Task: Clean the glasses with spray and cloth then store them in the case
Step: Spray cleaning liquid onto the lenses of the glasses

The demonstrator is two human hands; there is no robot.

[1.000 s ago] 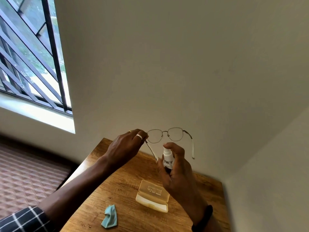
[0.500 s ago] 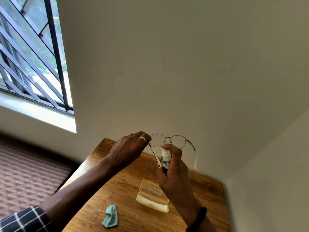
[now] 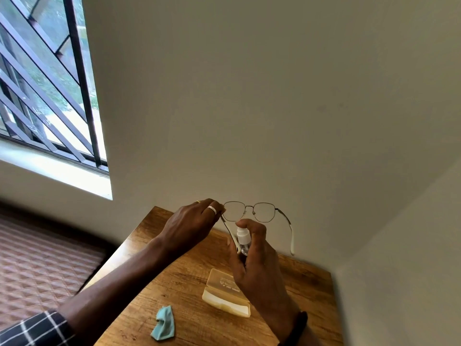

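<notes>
Two hands meet above the worktop (image 3: 184, 283) in the lower middle of the frame. The left hand (image 3: 189, 226), a ring (image 3: 212, 210) on one finger, has its grip pinched on the glasses (image 3: 249, 208) at their left hinge. It holds them upright in the air against the wall, temples unfolded and reaching back toward the camera. Just below the lenses, the right hand (image 3: 257, 260) has its grip wrapped round a small clear spray bottle (image 3: 242, 238), forefinger curled over the white top. The left temple's pale tip runs down just beside the bottle. Under the right hand a pale yellow case (image 3: 224, 297) lies on the worktop, lid raised. A crumpled teal cloth (image 3: 163, 323) lies apart, to its lower left. A barred window (image 3: 45, 83) fills the upper left.
</notes>
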